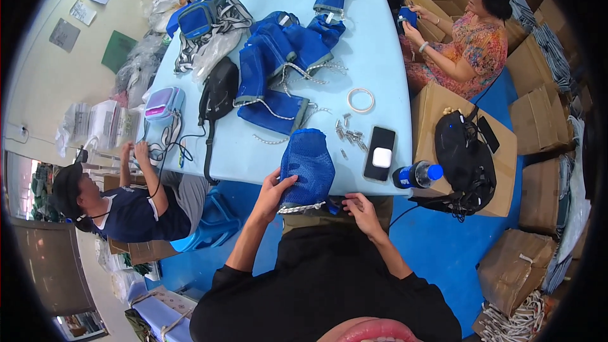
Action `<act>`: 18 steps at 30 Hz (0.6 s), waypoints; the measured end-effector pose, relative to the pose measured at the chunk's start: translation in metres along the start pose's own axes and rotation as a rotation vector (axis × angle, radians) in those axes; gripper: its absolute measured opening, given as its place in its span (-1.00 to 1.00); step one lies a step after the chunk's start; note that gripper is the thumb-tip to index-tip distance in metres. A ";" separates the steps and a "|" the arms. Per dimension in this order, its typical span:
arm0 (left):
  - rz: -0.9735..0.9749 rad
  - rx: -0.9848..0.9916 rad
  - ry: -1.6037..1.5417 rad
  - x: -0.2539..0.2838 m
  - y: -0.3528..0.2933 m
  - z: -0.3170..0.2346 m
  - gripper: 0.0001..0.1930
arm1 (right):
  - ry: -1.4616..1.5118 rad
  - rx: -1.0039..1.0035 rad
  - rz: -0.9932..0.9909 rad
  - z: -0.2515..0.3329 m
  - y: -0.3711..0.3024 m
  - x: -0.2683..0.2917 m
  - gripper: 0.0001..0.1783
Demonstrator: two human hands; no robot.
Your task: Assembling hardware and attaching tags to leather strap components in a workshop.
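My left hand (272, 195) is closed on the left side of a blue mesh drawstring pouch (308, 161), with the thumb lying over its front. The pouch hangs at the table's near edge, its grey-trimmed mouth and white cord toward me. Just right of that mouth is my right hand (366, 214), its fingers loosely bent and apart, with nothing visible in them. Small metallic cord pieces (350, 133) lie scattered beyond the pouch. Behind it on the table is a heap of blue drawstring pouches (272, 50) with speckled cords.
On the light-blue table (380, 50) lie a tape roll (360, 100), a phone (379, 171) with a white case, a black bag (221, 88) and a blue waist bag (197, 22). A bottle (415, 175) and black backpack (465, 158) stand right. People sit left and right.
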State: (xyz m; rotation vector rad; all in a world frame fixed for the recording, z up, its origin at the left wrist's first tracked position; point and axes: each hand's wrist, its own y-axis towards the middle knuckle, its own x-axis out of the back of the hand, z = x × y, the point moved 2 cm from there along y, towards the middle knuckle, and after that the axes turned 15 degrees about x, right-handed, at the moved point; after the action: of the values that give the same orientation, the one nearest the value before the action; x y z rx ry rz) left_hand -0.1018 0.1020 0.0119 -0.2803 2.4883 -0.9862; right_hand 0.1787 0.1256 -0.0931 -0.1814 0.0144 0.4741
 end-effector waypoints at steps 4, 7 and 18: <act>-0.052 -0.008 -0.030 -0.003 0.001 -0.010 -0.62 | 0.161 -0.067 -0.038 -0.032 0.010 0.009 -0.46; -0.080 0.023 -0.021 0.004 0.006 -0.008 -0.65 | 0.151 -0.164 -0.094 -0.049 0.014 0.013 -0.20; -0.234 -0.040 -0.017 -0.020 0.011 -0.063 -0.70 | 0.339 -0.193 -0.119 -0.076 0.027 0.031 -0.31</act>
State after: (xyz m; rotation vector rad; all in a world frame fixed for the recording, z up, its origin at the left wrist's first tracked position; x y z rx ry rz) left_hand -0.1146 0.1545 0.0510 -0.6015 2.5022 -1.0202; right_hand 0.1959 0.1498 -0.1737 -0.4485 0.2885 0.3211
